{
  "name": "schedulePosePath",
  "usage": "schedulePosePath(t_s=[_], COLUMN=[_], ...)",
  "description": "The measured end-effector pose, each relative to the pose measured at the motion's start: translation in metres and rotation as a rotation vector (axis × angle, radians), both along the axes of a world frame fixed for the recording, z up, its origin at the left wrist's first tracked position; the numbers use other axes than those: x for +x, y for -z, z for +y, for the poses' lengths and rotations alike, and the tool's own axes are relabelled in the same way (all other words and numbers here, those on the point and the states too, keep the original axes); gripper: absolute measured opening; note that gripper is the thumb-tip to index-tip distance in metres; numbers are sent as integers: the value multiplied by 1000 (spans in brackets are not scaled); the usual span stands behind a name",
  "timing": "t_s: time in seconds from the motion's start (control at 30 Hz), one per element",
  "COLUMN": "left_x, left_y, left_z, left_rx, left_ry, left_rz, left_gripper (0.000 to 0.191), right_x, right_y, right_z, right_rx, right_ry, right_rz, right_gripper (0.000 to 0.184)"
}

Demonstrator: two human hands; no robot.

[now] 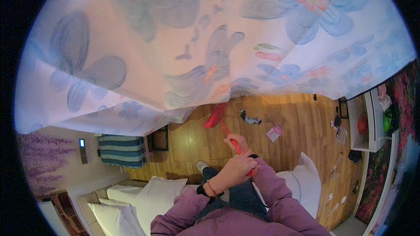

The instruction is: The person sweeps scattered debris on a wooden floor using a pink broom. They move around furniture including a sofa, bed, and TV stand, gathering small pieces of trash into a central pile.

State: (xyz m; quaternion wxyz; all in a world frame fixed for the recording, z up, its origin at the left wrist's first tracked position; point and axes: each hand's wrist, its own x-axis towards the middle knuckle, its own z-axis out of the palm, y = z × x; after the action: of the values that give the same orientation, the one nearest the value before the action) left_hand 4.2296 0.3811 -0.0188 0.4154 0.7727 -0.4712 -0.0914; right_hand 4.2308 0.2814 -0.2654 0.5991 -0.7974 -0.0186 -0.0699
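Observation:
A large pale cloth (pixel 197 55) printed with blue and grey flowers fills the upper half of the view, its lower edge hanging in folds and points. Both my hands grip one slim red rod (pixel 237 147). My right hand (pixel 241 140) closes around it farther from my body. Just below, my left hand (pixel 234 167) wraps the rod close to its rounded end. Beyond my hands the rod runs towards the cloth, beside a blurred red piece (pixel 214 117) that I cannot identify. Whether rod and cloth are joined is hidden.
White pillows (pixel 164 191) lie on the left, with a white cushion (pixel 297 186) on the right. A striped seat (pixel 122 150) stands against the left wall. Litter and a pink-and-white packet (pixel 274 133) lie on the wooden floor (pixel 190 150); a white cabinet (pixel 362 124) is at right.

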Motion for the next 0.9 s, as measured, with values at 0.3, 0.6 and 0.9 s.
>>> schedulePosePath(t_s=[0.3, 0.6, 0.9], left_x=[-25, -54, -55], left_y=[3, -74, -25], left_z=[-60, -69, -108], left_rx=[-88, 258, -2], left_ry=[189, 527, 310], left_rz=[363, 170, 277], left_gripper=[13, 11, 25], right_x=[-72, -104, -157], right_y=[-32, -77, -22], right_z=[-152, -100, -159], right_rx=[-246, -326, -371], right_ry=[226, 33, 32], right_rz=[169, -6, 157], right_gripper=[22, 13, 12])
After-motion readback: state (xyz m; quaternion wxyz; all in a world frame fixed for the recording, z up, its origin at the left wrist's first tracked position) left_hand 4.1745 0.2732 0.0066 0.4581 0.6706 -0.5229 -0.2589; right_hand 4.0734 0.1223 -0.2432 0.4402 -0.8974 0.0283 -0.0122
